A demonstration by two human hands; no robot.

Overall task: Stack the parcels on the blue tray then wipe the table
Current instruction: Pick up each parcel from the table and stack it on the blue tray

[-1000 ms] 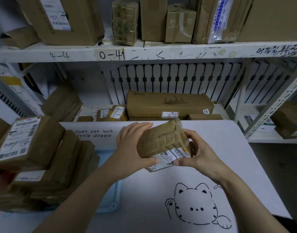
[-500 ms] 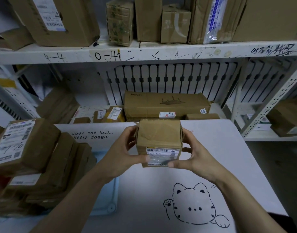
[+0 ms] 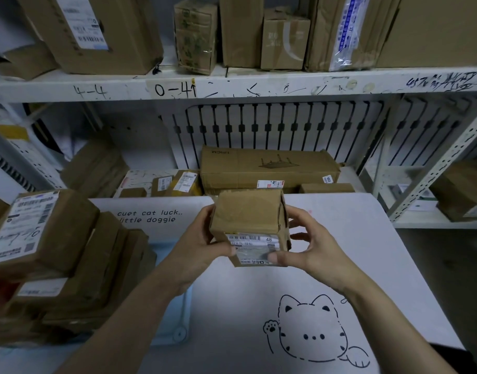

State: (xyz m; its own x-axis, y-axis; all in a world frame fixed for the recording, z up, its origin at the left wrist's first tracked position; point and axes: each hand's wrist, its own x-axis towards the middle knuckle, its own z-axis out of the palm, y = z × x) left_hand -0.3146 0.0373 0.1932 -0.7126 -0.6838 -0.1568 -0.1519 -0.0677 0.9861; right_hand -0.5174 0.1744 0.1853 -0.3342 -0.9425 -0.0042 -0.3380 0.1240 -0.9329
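Observation:
A small brown cardboard parcel [image 3: 248, 214] with a white shipping label on its near face is held above the white table [image 3: 353, 252]. My left hand [image 3: 202, 244] grips its left side, thumb on the label edge. My right hand [image 3: 305, 247] grips its right side, thumb on the label's lower corner. To the left, several brown parcels [image 3: 59, 255] lie stacked and leaning on the blue tray [image 3: 175, 314], of which only the right rim and corner show.
A cat drawing [image 3: 313, 333] marks the table's near right part. Behind the table a low shelf carries a long carton [image 3: 267, 168] and small boxes. An upper shelf [image 3: 232, 82] holds larger cartons. A metal rack post [image 3: 437, 163] stands at the right.
Both hands turned the parcel from a tilted pose to level, so its label faces me, and raised it slightly toward the table's far edge.

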